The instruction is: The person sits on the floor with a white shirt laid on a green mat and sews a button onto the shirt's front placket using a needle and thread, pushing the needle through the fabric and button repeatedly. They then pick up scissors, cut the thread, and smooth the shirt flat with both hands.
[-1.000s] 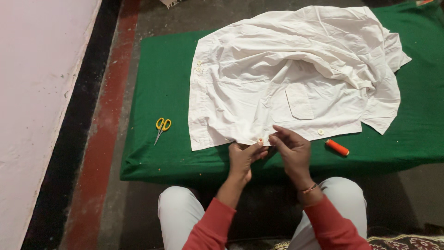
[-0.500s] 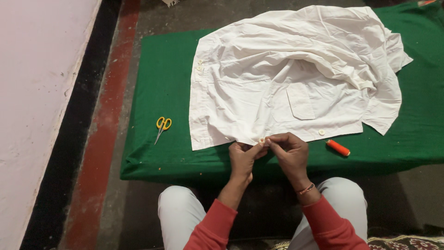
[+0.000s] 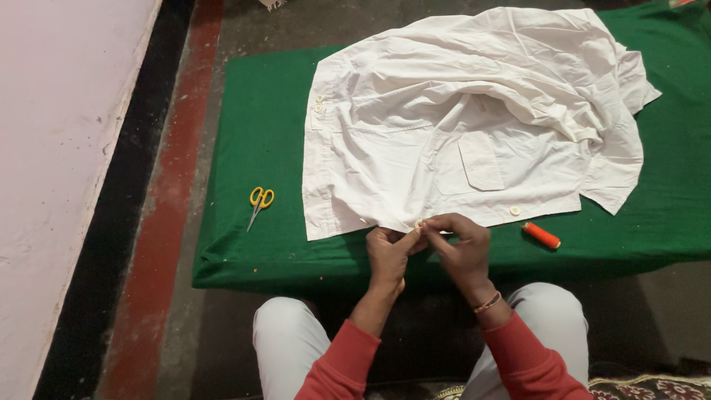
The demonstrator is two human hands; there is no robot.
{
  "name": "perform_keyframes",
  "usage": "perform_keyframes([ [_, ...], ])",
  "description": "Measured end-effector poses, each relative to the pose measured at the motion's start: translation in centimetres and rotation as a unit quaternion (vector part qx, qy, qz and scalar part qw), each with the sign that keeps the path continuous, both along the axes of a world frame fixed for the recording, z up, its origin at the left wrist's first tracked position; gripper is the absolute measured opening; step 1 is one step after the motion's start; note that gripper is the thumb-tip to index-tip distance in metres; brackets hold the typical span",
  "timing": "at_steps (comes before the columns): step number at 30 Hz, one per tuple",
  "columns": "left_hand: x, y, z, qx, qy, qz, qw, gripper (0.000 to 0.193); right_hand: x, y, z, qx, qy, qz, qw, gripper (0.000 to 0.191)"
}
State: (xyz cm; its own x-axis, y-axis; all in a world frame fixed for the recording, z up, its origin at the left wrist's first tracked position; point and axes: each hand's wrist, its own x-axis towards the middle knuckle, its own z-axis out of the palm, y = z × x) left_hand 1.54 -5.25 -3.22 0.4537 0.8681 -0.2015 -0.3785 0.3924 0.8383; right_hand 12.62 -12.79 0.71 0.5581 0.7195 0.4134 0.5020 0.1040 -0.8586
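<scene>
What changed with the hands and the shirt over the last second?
The right hand came down from just above the hem to meet the left hand, both now pinching the white shirt edge at a button. The shirt, yellow scissors and orange thread spool stayed put.

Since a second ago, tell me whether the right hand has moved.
Yes. The right hand has closed leftward toward the left hand, away from the orange thread spool, and now pinches the white shirt hem beside it.
</scene>
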Motion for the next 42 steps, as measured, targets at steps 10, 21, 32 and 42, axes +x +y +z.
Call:
perform_keyframes([
  [10, -0.9, 0.1, -0.1, -0.019, -0.032, -0.031, 0.999, 0.005, 0.3, 1.0, 0.6, -0.056, -0.130, 0.024, 0.990, 0.008],
  [21, -3.8, 3.6, 8.3, 0.728, 0.301, 0.085, 0.609, 0.024, 5.1, 3.5, -0.2, -0.163, 0.180, 0.240, 0.940, 0.014],
  [32, -2.6, 7.0, 6.1, 0.638, 0.213, -0.166, 0.721, 0.025, 6.5, 5.0, -0.2, -0.194, 0.291, 0.317, 0.881, 0.028],
  [42, -2.4, 7.6, 3.6, 0.668, 0.259, -0.133, 0.685, 0.014, 5.6, 5.3, 1.8, -0.321, 0.133, 0.229, 0.909, 0.030],
])
